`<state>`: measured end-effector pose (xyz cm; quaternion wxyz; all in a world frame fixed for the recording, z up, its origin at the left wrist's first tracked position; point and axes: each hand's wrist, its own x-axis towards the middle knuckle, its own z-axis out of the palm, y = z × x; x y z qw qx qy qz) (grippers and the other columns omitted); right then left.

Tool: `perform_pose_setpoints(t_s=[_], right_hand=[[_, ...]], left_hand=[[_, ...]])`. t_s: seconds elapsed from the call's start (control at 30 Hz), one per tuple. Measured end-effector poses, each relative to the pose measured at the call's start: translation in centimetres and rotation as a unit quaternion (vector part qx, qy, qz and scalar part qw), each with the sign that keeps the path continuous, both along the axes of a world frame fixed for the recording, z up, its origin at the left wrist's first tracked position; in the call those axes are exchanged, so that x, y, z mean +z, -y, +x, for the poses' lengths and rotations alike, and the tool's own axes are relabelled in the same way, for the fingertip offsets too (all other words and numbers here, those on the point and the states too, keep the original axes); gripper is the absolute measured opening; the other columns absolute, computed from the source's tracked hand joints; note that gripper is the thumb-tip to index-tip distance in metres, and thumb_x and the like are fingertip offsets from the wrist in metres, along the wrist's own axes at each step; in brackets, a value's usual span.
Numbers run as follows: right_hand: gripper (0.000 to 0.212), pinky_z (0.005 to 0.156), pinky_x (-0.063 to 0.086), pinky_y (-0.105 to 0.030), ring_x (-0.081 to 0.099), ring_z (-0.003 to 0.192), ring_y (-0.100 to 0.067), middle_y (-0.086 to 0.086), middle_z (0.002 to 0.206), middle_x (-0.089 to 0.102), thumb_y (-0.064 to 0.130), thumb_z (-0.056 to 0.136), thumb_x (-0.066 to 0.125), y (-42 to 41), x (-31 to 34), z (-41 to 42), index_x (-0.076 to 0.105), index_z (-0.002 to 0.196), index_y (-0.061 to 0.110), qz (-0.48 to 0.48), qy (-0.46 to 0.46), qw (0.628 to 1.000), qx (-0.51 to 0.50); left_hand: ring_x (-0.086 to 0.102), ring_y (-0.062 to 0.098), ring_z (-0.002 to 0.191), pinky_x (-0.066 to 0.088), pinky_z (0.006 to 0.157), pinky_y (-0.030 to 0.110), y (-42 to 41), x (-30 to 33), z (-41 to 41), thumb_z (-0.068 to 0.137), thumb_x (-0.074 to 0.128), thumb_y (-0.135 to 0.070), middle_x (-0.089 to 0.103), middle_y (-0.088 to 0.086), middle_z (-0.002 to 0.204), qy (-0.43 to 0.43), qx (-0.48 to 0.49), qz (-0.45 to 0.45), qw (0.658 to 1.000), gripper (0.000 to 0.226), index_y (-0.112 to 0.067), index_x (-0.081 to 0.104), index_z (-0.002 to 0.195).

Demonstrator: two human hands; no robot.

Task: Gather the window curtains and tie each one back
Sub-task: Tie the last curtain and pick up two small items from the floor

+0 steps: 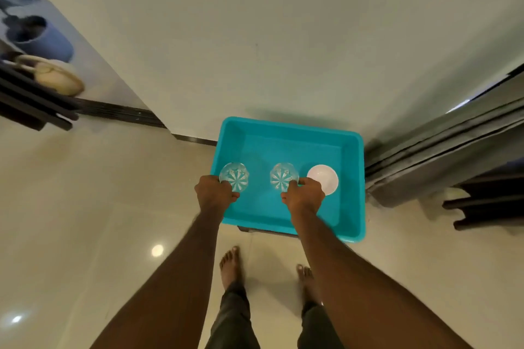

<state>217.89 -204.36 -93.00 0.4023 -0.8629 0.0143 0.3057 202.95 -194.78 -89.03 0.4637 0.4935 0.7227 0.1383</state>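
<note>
1. Plainly, we saw both bare arms reach forward and down over a turquoise plastic tub (351,178) that stood against a pale wall (283,37).
2. We saw the left hand (214,193) grasping a clear cut-glass tumbler (234,176) at its near side, fingers curled round it, by the tub's left wall.
3. We saw the right hand (305,196) clenched round a second clear tumbler (283,175) of the same star-cut pattern, near the middle of the tub.
4. We noted that the two glasses were apart from each other, and we could not tell whether they rested on the tub's floor or were held above it.
5. We saw a small white bowl (324,178) in the tub, just right of the right hand, which covered its near-left edge.
6. We found the grey curtain (439,161) at the right of the view, hanging in folds down to the floor just beside the tub's right wall; neither hand touched it, and we saw no tie on it.
7. We saw glossy cream floor tiles (85,207) with light spots reflected in them, and two bare feet (231,265) below dark trouser legs just short of the tub.
8. We made out dark furniture (482,207) at the right edge beside the curtain, and blurred dark rails at the left.
</note>
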Motion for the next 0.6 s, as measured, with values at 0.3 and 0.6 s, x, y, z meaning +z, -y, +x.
perform_pose_setpoints(t_s=[0.3, 0.6], right_hand=[[0.014, 0.073, 0.063, -0.054, 0.075, 0.075, -0.038, -0.010, 0.075, 0.075, 0.037, 0.068, 0.059, -2.8, -15.8, 1.1, 0.065, 0.077, 0.027, -0.051, -0.011, 0.996, -0.077], [0.032, 0.068, 0.063, -0.052, 0.074, 0.060, -0.036, -0.013, 0.066, 0.071, 0.016, 0.084, 0.072, -5.0, -12.2, 1.3, 0.053, 0.060, 0.024, -0.042, -0.012, 0.991, -0.124]], left_hand=[[0.073, 0.029, 0.056, 0.062, 0.053, 0.033, -4.7, -9.5, 0.7, 0.096, 0.058, -0.005, 0.070, 0.019, 0.071, 0.005, -0.100, -0.025, 0.995, 0.022, -0.006, 0.061, 0.075], [0.067, 0.013, 0.044, 0.054, 0.042, 0.021, -6.9, -13.8, 2.4, 0.095, 0.059, -0.002, 0.069, 0.022, 0.086, 0.041, -0.094, -0.043, 0.994, 0.002, -0.003, 0.060, 0.096]])
